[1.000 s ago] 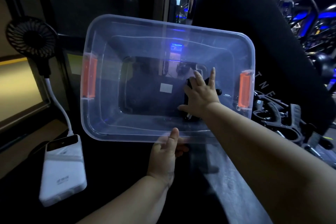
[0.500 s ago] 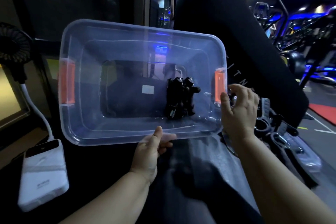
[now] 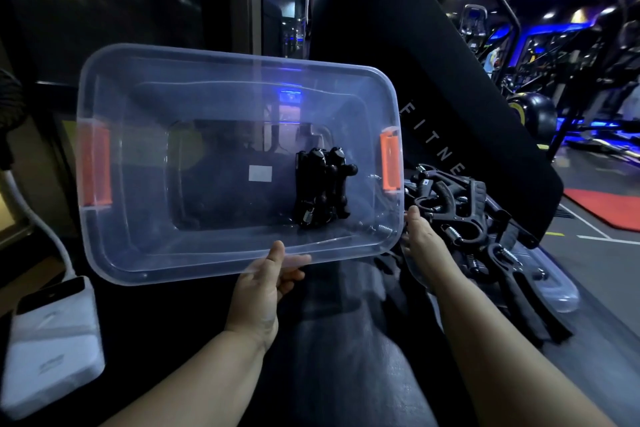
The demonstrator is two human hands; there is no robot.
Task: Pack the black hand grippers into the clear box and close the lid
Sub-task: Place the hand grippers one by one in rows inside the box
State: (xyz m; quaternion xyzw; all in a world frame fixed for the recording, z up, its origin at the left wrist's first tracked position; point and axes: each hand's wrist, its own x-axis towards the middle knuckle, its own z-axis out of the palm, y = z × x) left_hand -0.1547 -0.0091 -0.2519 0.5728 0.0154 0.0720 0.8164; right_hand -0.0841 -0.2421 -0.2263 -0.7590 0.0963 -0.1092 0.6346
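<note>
Dim gym lit blue, machines blurred at far right. One white power bank (image 3: 52, 340) sits far left with one white cable (image 3: 33, 222) rising from it; it lies closer to the frame's left edge than 0.5 s ago, and the fan seen then is all but out of view. One clear box (image 3: 145, 246) is held up, tilted, its opening facing the camera, lid off. It has two orange latches, left latch (image 3: 97, 166) and right latch (image 3: 390, 163). Left hand (image 3: 263, 291) grips the near rim, thumb over the edge, same hold as before. One bundle of black hand grippers (image 3: 320, 187) lies in the box's right half, same spot as 0.5 s ago; at least two heads show, exact count unclear. Right hand (image 3: 420, 239) was inside the box on that bundle 1 s ago and up beside the right latch 0.5 s ago; now it is lower, just outside the near right corner, pointing at the pile (image 3: 460, 204). Its fingers are hidden, so whether it holds anything cannot be told. Hands are apart. Pile is several loose black grippers, tangled, not countable, just right of the box. One clear lid (image 3: 561, 298) lies flat under the pile. One black backrest pad (image 3: 398, 45) stands behind.
</note>
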